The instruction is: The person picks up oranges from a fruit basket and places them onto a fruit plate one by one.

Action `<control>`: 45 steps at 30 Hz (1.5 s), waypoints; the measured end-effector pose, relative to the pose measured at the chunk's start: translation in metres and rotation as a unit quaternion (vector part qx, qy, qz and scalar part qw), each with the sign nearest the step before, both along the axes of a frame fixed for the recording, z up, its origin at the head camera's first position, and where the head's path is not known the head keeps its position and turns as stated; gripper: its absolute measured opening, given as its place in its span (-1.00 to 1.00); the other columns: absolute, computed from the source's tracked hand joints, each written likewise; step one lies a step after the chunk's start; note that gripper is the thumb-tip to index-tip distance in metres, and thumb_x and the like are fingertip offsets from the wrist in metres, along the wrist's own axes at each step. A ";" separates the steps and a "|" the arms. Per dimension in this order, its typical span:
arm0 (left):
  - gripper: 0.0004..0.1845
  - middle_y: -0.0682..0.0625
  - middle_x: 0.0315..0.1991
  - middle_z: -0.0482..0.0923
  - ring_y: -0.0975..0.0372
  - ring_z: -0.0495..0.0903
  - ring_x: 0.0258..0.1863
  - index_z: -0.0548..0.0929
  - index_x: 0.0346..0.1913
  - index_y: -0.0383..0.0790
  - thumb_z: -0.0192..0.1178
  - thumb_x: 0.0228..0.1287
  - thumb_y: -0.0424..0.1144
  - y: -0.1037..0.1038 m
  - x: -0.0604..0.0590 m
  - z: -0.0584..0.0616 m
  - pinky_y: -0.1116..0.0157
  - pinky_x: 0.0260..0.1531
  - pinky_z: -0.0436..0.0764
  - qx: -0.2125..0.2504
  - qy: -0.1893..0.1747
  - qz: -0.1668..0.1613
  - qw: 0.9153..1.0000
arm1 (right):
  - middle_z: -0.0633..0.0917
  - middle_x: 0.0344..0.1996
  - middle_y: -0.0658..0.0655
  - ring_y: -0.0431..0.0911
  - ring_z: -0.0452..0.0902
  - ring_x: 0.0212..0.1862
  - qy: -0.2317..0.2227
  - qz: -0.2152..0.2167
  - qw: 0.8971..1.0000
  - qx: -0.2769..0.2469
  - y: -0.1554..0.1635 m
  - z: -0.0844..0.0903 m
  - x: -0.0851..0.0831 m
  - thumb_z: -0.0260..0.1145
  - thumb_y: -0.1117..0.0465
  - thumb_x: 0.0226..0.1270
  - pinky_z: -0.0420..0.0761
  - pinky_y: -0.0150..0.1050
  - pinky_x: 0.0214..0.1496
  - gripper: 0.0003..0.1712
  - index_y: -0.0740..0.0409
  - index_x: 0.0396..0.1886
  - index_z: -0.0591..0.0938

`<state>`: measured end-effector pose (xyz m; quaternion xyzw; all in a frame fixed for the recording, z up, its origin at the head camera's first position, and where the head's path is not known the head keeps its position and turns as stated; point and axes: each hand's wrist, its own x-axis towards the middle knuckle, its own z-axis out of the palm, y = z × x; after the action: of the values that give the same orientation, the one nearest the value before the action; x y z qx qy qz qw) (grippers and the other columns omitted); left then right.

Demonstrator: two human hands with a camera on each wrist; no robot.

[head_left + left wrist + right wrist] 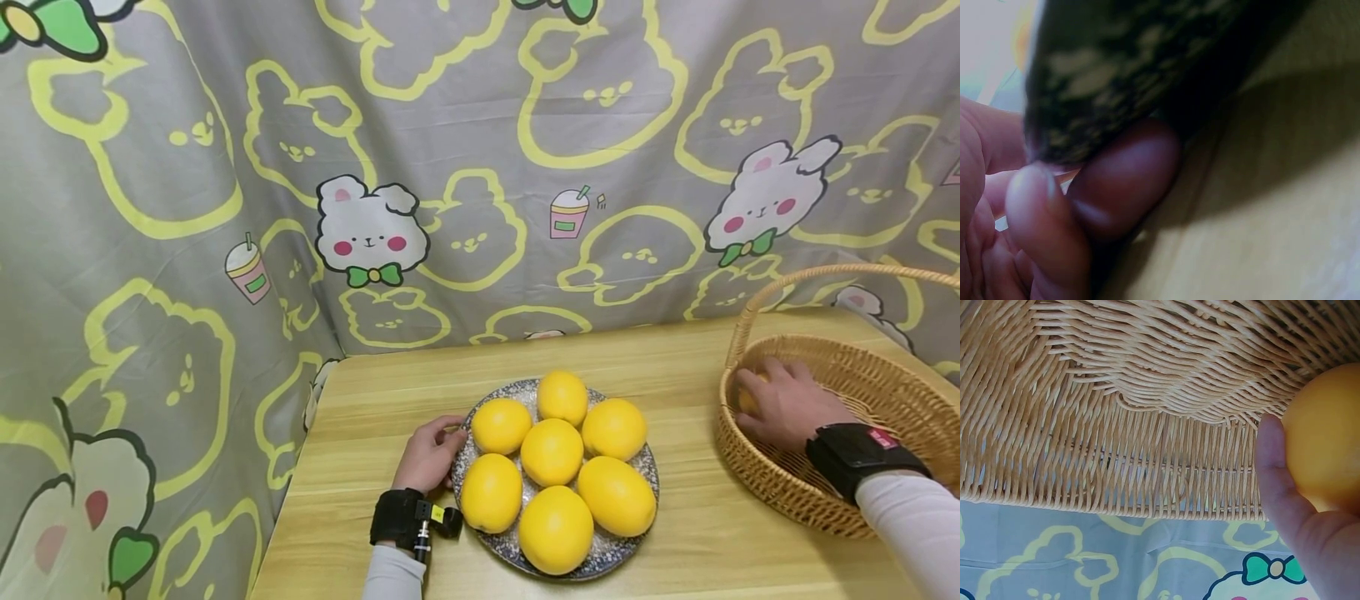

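At lower centre-left, my left hand [431, 454] pinched the near-left rim of the plate [645, 467], thumb over the edge; seven lemons [552, 451] lay heaped on it, immediately right of that hand; at the right edge, my right hand [783, 404] sat inside the wicker basket [780, 487], fingers curled round one lemon [1325, 434] against its left wall, well apart from the plate.

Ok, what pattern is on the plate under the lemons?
The plate is dark with a dense pale speckle. It shows best in the head view, along the bare rim.
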<state>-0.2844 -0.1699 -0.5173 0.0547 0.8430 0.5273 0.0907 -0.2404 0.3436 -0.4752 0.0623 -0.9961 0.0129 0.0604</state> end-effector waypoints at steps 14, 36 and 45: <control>-0.64 -0.08 -0.32 0.65 0.27 0.43 -0.75 0.64 0.30 -0.06 0.16 0.54 -0.13 0.000 0.000 0.000 0.33 -0.71 0.60 -0.002 -0.002 -0.001 1.000 | 0.44 0.20 0.61 0.70 0.31 0.17 -0.014 0.003 1.000 -0.008 0.001 0.004 0.002 0.60 0.01 0.02 0.56 0.58 -0.10 -0.23 0.24 0.19 0.55; -0.62 -0.08 -0.32 0.67 0.28 0.38 -0.78 0.62 0.32 -0.09 0.16 0.54 -0.13 -0.002 0.000 -0.001 0.31 -0.71 0.61 -0.001 0.000 -0.005 1.000 | 0.55 0.07 0.56 0.67 0.41 0.04 0.031 0.022 0.999 0.009 -0.006 0.001 0.003 0.49 -0.02 0.23 0.53 0.57 -0.01 -0.49 0.20 0.03 0.61; -0.62 -0.10 -0.28 0.67 0.28 0.39 -0.76 0.62 0.32 -0.09 0.15 0.54 -0.14 -0.001 0.000 0.000 0.31 -0.70 0.61 -0.002 -0.002 -0.003 1.000 | 0.56 0.10 0.51 0.64 0.43 0.02 0.031 0.023 0.999 0.014 -0.005 0.000 0.002 0.45 -0.01 0.25 0.51 0.55 0.01 -0.50 0.22 0.04 0.61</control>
<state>-0.2843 -0.1706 -0.5173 0.0561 0.8435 0.5257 0.0943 -0.2382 0.3388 -0.4757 0.0866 -0.9921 -0.0017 0.0904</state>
